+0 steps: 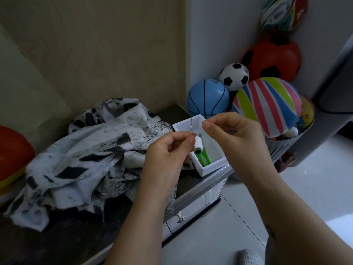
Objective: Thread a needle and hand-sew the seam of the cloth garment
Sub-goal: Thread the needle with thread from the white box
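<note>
Nearest the camera, two bare forearms reach forward over a dark tabletop [76, 243] and a pale tiled floor [315, 188] to its right. At the end of the left forearm, the left hand [166, 152] is curled, its thumb and forefinger pinching a thin needle [191, 125] that stands upright above the fingertips. A small white spool [198, 143] lies right against those fingertips; whether the hand holds it or it rests below cannot be told. Just to the right and level with the needle, the right hand [236, 131] has its thumb and forefinger pressed together in a pinch with the other fingers curled; any thread between them is too fine to make out, so it is unclear whether it grips anything. Under both hands, at the tabletop's right edge, sits an open white box [208, 169] holding a green spool [198, 150] and a green plastic tool [206, 159]. Left of the box, the garment [86, 150], white cloth with black blotches and zigzag-edged patches, lies crumpled in a heap on the tabletop, untouched by either hand. Farther back on the right, toy balls are piled together: a blue basketball [208, 98], a small black-and-white football [234, 74], a striped ball [267, 104] and a red-and-black ball [271, 56]. A beige wall [114, 44] rises behind the garment.
</note>
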Action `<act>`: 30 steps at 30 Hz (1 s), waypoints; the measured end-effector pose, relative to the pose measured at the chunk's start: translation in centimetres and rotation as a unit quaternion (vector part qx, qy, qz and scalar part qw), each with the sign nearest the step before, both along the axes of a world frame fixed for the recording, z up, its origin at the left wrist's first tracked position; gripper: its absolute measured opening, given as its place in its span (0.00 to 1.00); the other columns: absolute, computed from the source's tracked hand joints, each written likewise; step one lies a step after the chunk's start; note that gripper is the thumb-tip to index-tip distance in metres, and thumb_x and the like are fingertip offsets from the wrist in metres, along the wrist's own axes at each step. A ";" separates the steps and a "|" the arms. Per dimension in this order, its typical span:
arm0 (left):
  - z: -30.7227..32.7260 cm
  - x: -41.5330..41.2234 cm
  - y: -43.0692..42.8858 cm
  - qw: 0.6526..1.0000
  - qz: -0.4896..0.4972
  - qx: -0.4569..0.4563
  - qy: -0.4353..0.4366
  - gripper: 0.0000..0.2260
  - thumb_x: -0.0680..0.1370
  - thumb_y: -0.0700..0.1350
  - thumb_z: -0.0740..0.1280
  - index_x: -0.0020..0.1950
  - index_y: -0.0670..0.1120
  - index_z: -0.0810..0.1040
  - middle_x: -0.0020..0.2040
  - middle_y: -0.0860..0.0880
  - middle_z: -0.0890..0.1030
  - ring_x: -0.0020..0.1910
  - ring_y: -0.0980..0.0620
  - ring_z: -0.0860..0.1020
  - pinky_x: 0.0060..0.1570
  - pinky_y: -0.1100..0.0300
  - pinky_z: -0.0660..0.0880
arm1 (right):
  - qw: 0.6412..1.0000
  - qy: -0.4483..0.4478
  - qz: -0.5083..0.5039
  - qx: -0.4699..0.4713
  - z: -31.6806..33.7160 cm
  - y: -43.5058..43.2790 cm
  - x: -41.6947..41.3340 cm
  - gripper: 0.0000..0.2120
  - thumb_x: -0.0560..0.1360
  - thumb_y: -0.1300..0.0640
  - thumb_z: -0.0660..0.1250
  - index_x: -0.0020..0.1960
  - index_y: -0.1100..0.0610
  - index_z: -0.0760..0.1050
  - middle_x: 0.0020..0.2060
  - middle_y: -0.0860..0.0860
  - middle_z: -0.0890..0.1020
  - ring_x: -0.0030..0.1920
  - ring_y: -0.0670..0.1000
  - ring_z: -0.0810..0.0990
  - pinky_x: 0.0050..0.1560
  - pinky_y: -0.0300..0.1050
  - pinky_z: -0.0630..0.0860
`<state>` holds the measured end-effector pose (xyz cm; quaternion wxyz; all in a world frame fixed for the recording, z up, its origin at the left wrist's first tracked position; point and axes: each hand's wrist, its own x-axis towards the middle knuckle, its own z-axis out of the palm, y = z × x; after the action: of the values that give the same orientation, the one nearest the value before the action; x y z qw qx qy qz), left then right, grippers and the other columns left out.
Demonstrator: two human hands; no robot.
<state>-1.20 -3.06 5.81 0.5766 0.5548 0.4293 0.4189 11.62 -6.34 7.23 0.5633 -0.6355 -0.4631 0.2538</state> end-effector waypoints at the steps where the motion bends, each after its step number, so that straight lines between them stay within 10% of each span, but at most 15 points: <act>1: 0.0 0.0 0.0 1.000 -0.003 0.003 0.000 0.05 0.76 0.43 0.68 0.43 0.53 0.82 0.39 0.56 0.84 0.41 0.62 0.82 0.36 0.71 0.75 | 1.000 -0.008 -0.007 0.000 0.0 0.0 0.1 0.06 0.73 0.54 0.70 0.38 0.45 0.77 0.40 0.44 0.81 0.47 0.44 0.79 0.52 0.44 0.76; 9: 0.1 0.2 -0.1 1.000 -0.015 0.015 0.011 0.06 0.76 0.42 0.68 0.45 0.53 0.82 0.40 0.57 0.84 0.42 0.61 0.82 0.39 0.71 0.75 | 0.999 0.029 0.033 -0.009 0.4 -0.2 0.0 0.06 0.74 0.58 0.68 0.39 0.51 0.78 0.29 0.56 0.77 0.27 0.41 0.71 0.28 0.30 0.70; 17: 0.1 0.2 -0.1 0.999 -0.020 0.022 0.020 0.06 0.76 0.43 0.69 0.44 0.54 0.82 0.41 0.57 0.85 0.43 0.62 0.82 0.42 0.72 0.76 | 1.000 -0.005 0.022 -0.005 0.3 -0.2 0.1 0.05 0.73 0.56 0.69 0.38 0.48 0.78 0.34 0.51 0.82 0.36 0.52 0.79 0.37 0.40 0.78; 30: -0.2 0.1 0.0 0.997 -0.035 0.042 0.047 0.06 0.77 0.44 0.68 0.45 0.55 0.82 0.42 0.56 0.85 0.45 0.61 0.82 0.46 0.69 0.77 | 0.998 0.023 0.050 -0.002 0.6 -0.3 -0.2 0.06 0.72 0.59 0.69 0.38 0.51 0.78 0.35 0.46 0.84 0.38 0.42 0.83 0.40 0.30 0.77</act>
<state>-1.13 -3.05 5.60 0.5464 0.6120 0.4185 0.3895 11.44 -6.62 7.83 0.5596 -0.6064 -0.4805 0.2972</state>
